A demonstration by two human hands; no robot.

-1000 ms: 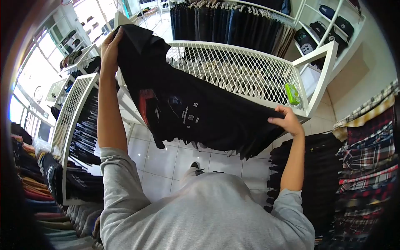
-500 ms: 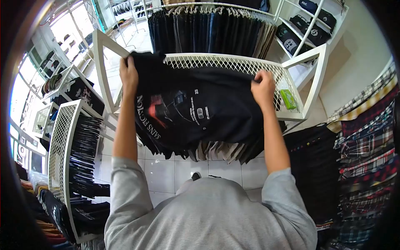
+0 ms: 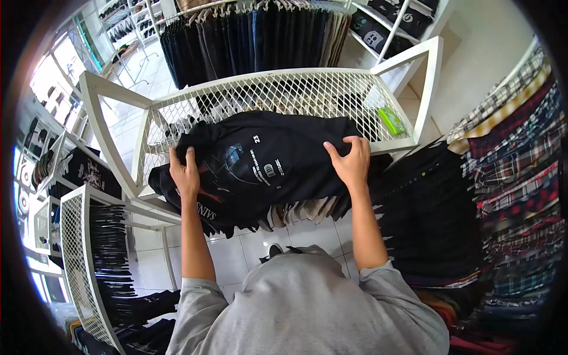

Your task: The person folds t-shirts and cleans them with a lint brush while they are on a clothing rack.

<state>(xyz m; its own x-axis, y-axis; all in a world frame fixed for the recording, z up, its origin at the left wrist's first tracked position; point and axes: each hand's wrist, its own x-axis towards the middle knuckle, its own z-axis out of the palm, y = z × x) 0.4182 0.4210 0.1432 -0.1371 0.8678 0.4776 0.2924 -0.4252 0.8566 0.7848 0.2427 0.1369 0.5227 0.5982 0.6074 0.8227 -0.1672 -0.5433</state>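
Note:
A black T-shirt with white lettering and a dark picture print lies over the front of a white mesh-topped rack. Its fabric is bunched along the far edge and at the left. My left hand has the shirt's left side between thumb and fingers. At the right side, my right hand touches the cloth, thumb spread away from the bent fingers. Part of those fingers is hidden.
A bright green packet lies on the mesh at the right. Hanging trousers line the rail beyond. Plaid shirts hang to the right, and another mesh-topped rack with dark clothes stands at the left.
Both hands have come down and nearer my body, lowering the T-shirt from its stretched position. My right thumb and fingers have spread apart. More of the mesh top shows, and the view has shifted.

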